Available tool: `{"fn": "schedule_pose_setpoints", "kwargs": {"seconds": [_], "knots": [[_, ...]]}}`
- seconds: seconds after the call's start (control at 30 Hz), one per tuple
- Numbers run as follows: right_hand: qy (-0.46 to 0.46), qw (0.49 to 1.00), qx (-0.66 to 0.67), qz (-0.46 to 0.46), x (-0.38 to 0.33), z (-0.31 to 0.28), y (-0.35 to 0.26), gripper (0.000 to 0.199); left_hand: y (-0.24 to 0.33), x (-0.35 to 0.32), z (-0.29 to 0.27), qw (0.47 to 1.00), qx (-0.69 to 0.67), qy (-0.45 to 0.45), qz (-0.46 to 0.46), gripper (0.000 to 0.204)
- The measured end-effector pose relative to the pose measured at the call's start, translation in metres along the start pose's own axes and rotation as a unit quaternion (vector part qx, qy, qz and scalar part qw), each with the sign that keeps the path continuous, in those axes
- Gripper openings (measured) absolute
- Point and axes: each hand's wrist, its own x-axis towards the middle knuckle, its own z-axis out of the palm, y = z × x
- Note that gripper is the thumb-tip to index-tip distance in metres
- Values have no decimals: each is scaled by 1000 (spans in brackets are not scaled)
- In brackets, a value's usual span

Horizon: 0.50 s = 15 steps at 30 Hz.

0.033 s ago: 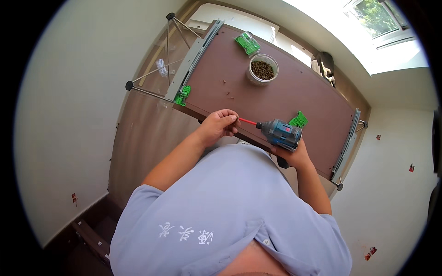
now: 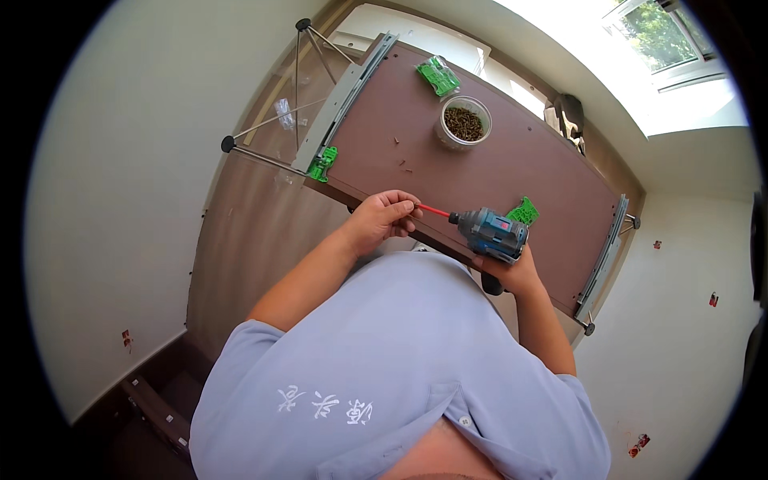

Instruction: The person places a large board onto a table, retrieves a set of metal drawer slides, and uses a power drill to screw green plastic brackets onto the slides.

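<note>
your left hand (image 2: 384,214) pinches the bit (image 2: 434,210); your right hand (image 2: 518,270) grips the driver (image 2: 492,232), likely heavy, best by its handle.

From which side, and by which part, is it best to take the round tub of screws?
The tub is probably best held around its outer wall, below the rim, from the near right: it stands upright and open, its round side is bare there, and a green packet lies close on its far left.

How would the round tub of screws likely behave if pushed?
The tub would probably slide, standing upright. Its many screws likely make it heavy for its size; with no lid visible, it might spill if tipped.
</note>
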Motion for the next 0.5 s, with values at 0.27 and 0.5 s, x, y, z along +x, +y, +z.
{"fn": "schedule_pose_setpoints", "kwargs": {"seconds": [0.27,0.5], "knots": [[15,996,85,18,24,40,-8,56,-40,-4,-121,776,248,450,367,88],[4,1000,8,30,48,76,-36,53,-21,17,-186,858,124,245,434,108]]}}
